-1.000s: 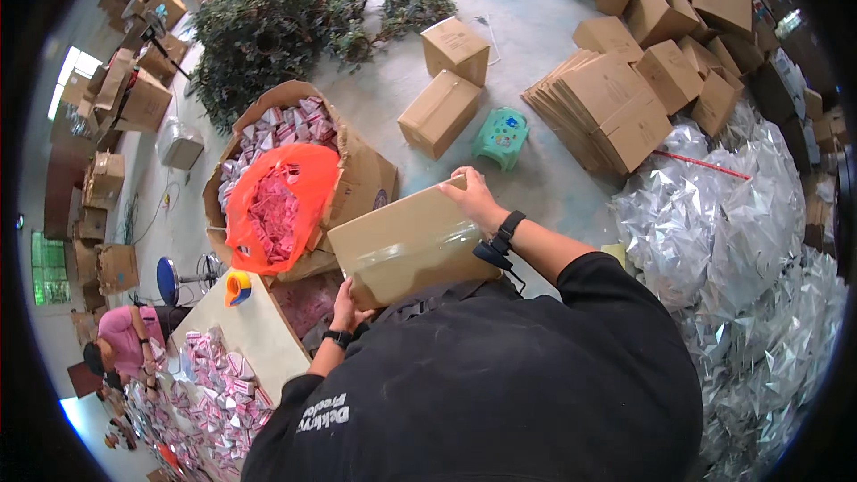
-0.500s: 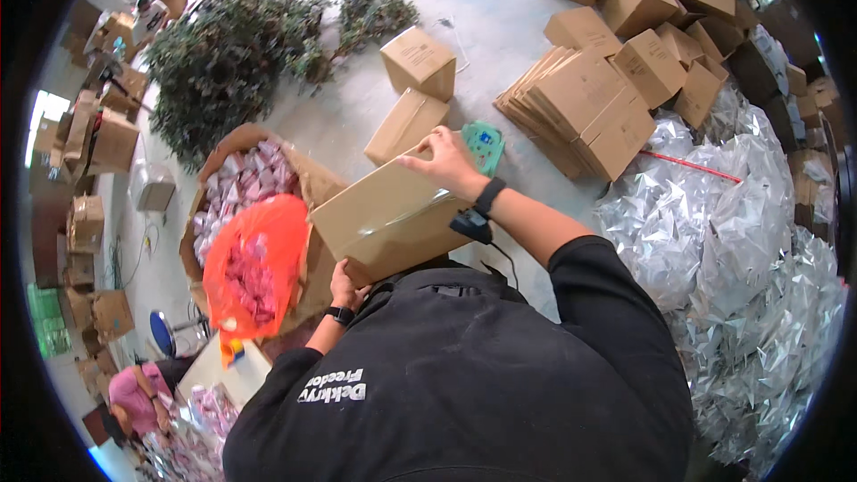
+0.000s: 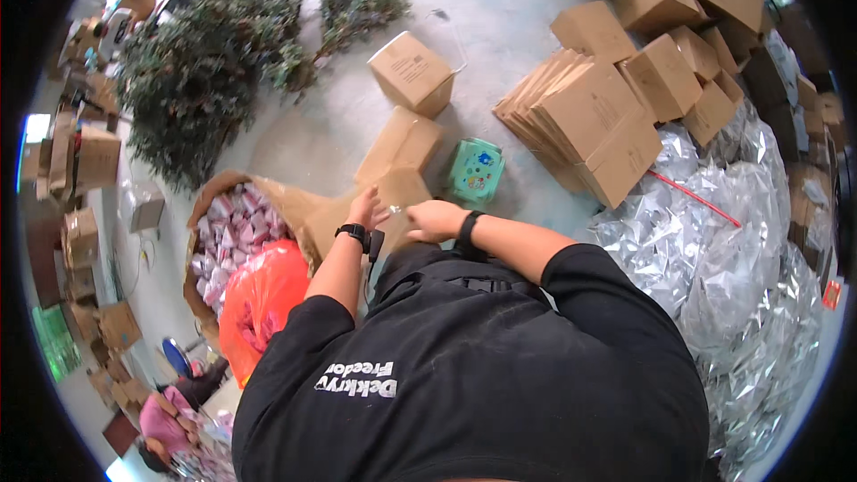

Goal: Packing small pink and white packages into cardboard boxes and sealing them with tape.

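Note:
A taped cardboard box (image 3: 403, 189) lies low in front of my body, its lower part hidden by my hands and shirt. At its near left, my left hand (image 3: 364, 209) is open with the fingers apart, beside the box surface. My right hand (image 3: 436, 220) is over the box's right side, fingers curled; what they grip, if anything, is hidden. Between the hands a small shiny bit, perhaps tape, catches light. Just beyond stands another closed box (image 3: 399, 145), and a green stool-like plastic item (image 3: 476, 171) with a printed top is to the right.
A big open carton (image 3: 210, 205) of pink-white wrapped pieces is at left, with a red plastic bag (image 3: 264, 295) by it. Flattened cartons (image 3: 585, 120) lie stacked at right, next to silvery plastic-wrapped bundles (image 3: 705, 232). Dark green foliage (image 3: 210, 62) is heaped at far left. A person (image 3: 168, 419) works lower left.
The box was held tilted by both hands; now it is lower and further in front. My left hand has moved up and right and come off it; my right hand has moved down, nearer the left.

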{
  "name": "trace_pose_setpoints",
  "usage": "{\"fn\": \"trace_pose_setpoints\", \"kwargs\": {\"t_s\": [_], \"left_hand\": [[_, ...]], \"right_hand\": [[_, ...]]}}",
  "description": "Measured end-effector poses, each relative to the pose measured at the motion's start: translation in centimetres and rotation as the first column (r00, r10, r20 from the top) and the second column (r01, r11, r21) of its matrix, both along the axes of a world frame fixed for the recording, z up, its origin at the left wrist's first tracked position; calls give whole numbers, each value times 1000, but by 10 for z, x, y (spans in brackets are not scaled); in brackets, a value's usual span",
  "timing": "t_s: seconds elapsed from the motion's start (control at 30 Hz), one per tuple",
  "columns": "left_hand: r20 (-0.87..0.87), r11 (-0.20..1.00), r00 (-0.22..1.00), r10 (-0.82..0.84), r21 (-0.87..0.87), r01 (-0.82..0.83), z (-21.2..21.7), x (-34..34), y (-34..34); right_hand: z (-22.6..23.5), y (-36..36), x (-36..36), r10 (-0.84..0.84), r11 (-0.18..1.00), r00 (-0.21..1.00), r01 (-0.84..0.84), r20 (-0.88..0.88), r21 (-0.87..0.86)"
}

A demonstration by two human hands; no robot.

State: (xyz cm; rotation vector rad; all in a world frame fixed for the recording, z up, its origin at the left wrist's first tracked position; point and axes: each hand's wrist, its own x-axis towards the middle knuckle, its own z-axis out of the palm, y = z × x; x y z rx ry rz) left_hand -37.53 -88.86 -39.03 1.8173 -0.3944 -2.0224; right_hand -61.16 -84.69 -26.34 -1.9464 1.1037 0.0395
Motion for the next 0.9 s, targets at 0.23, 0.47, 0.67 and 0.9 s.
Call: {"fn": "trace_pose_setpoints", "kwargs": {"t_s": [0.23, 0.47, 0.67, 0.9], "left_hand": [[348, 876, 808, -475, 102, 470, -55, 5, -46], [362, 844, 764, -534, 274, 460, -25, -82, -53], [354, 901, 848, -395, 331, 282, 7, -211, -67], [426, 229, 189, -885, 44, 972, 11, -463, -129]], "right_hand": [[-94, 52, -291, -939, 312, 311, 950, -145, 21], [-177, 217, -509, -843, -183, -20, 951, -537, 251], [-237, 240, -647, -745, 292, 395, 918, -537, 270], [-226, 126, -808, -972, -83, -72, 996, -222, 39]]}}
